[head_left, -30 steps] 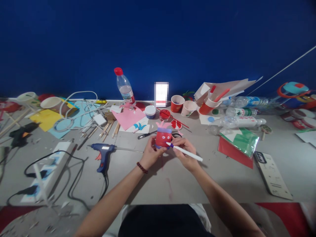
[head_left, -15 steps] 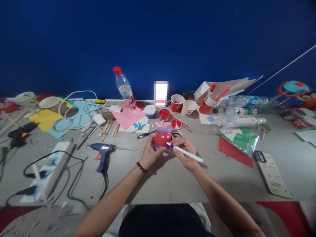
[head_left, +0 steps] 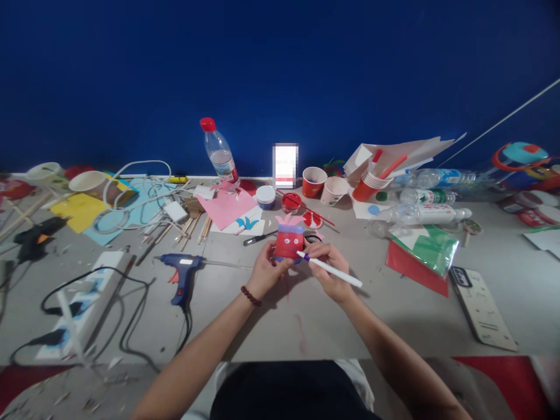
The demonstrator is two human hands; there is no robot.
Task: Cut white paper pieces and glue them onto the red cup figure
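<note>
A small red paper figure (head_left: 289,242) with two round eyes, purple bands and a pink fringed top stands upright at the middle of the table. My left hand (head_left: 270,267) grips its lower left side, thumb in front. In my right hand (head_left: 331,272) is a white marker (head_left: 339,272) with a purple collar, held like a pen. The marker's tip is at the figure's lower right front; whether it touches cannot be made out. Behind my right fingers lie scissors (head_left: 312,238), partly hidden.
A blue glue gun (head_left: 180,272) and a white power strip (head_left: 87,303) with cables lie left. Behind stand a bottle (head_left: 222,154), an open red paint pot (head_left: 291,202) and paper cups (head_left: 314,182). To the right are plastic bottles, a green packet (head_left: 426,248) and a phone (head_left: 483,312).
My right hand and the marker have shifted slightly right, the tip moving a little right on the figure's front. My left hand still holds the figure in nearly the same place.
</note>
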